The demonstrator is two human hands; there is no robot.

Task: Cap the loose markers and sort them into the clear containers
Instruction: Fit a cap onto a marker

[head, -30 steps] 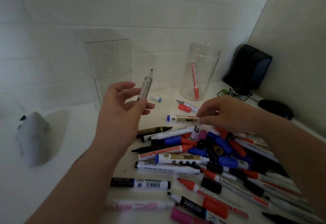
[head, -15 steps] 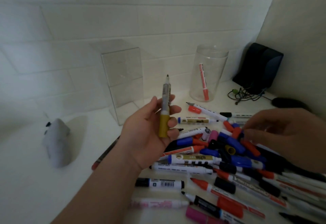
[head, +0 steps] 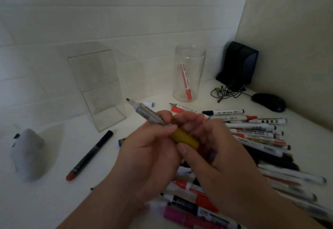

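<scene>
Both hands are up over the near middle of the table point(head: 54, 201), working on one grey marker point(head: 151, 116). The left hand point(head: 149, 153) has its thumb and fingers curled round the barrel. The right hand point(head: 216, 147) pinches the yellow piece point(head: 183, 137) on the marker's near end between thumb and fingertips. The dark tip points up and to the far left, bare. I take the yellow piece for the cap, parked on the tail, though from here the joint is hidden under the fingers and I can't be sure.

The marker looks light and stiff, a smooth plastic tube that could roll or slip if held loosely. The barrel is the sensible place to grip, well back from the wet tip. A cap like that probably sits on by friction, so it should come off with a straight pull or a slight twist and go on the tip with a firm push.

To the right and near lies the pile of markers point(head: 252, 131), many with tips exposed. At the far side stand the round jar point(head: 196, 77), holding one red marker point(head: 185, 82), and left of it the square clear box point(head: 97, 84), which looks empty. A black pen point(head: 90, 154) lies alone to the left.
</scene>
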